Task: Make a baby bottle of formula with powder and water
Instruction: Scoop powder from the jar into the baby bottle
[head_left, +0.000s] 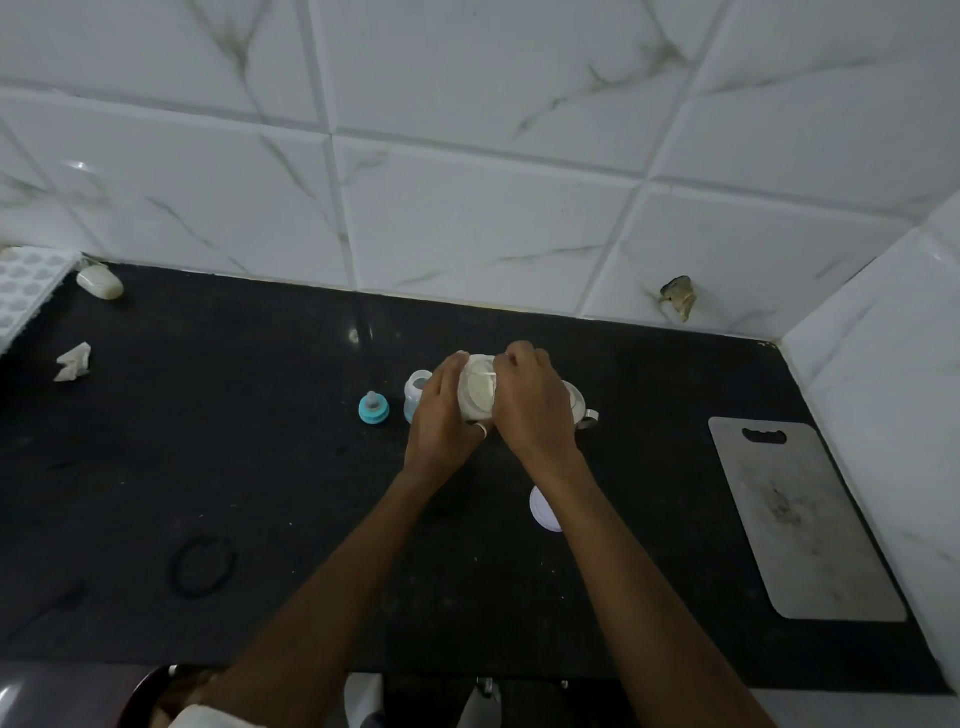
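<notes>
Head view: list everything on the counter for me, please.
powder jar: one, white, tilted, mid-counter
scoop: one, white, at jar's mouth
baby bottle: one, bluish clear, left of jar
teat ring: one, teal, left of bottle
steel cup: one, silver, right of jar
lid: one, white, near side of jar
cutting board: one, grey, far right
hair tie: one, black, near left
crumpled tissue: one, white, far left
soap bar: one, off-white, back left
ice tray: one, white, left edge
left hand: grips jar
right hand: pinches scoop
</notes>
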